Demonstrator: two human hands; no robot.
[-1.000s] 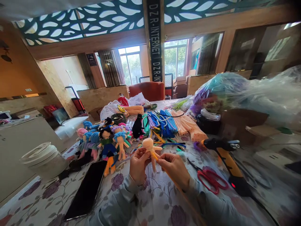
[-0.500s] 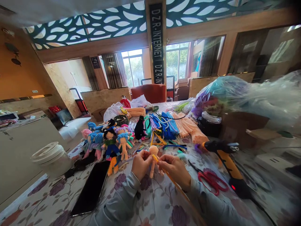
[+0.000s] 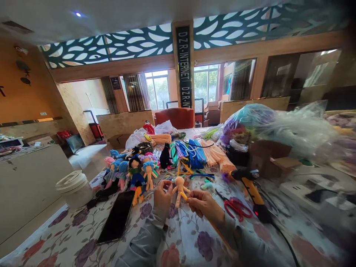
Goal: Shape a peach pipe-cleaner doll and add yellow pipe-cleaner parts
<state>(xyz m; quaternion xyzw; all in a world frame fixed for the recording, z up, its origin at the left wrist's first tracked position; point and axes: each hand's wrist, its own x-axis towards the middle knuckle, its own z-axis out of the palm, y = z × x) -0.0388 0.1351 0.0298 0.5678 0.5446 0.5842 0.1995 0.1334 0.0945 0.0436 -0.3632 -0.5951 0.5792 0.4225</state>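
Note:
My left hand (image 3: 162, 197) is closed round a small peach pipe-cleaner doll (image 3: 179, 190), gripping it from the left at its body. My right hand (image 3: 204, 204) pinches an orange pipe cleaner (image 3: 185, 198) where it meets the doll's middle; how far the stem runs toward my right sleeve I cannot make out. Both hands hover just above the floral tablecloth (image 3: 189, 237). Finished dolls (image 3: 133, 170) with blue and pink hair lie in a heap to the left of my hands.
A black phone (image 3: 116, 217) lies left of my arms, a white lidded tub (image 3: 74, 189) beyond it. Red scissors (image 3: 236, 207) and a black-orange glue gun (image 3: 250, 187) sit to the right. Bundles of coloured pipe cleaners (image 3: 194, 152) and plastic bags (image 3: 278, 126) fill the table's far side.
The camera tilted up and pulled back, so hands and table appear smaller and lower. My hands keep hold of the doll and the orange stem; the doll sits slightly lower between them.

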